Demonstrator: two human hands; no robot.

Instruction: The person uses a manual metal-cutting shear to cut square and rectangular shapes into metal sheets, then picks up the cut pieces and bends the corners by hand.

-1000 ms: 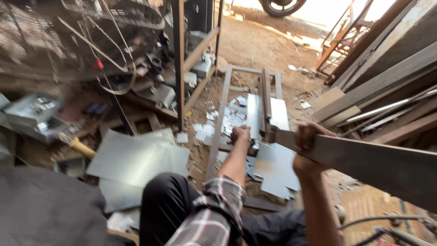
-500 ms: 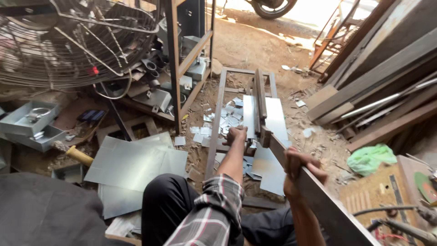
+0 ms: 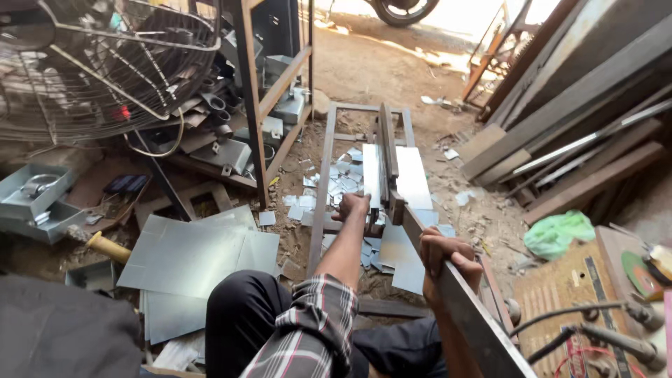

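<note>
On the dirt floor (image 3: 364, 77), a lever shear (image 3: 389, 157) is worked: the right hand (image 3: 448, 255) is clenched around the long lever handle (image 3: 467, 315), while the left hand (image 3: 352, 208) is pressed closed on a metal sheet (image 3: 413, 178) beside the blade. Fingers could be nipped if the sheet slips while the lever is driven down.

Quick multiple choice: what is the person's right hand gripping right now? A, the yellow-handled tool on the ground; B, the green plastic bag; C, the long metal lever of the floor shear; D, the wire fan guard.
C: the right hand wraps the long metal lever that runs up to the shear's blade, while the left hand rests by the sheet metal.
</note>
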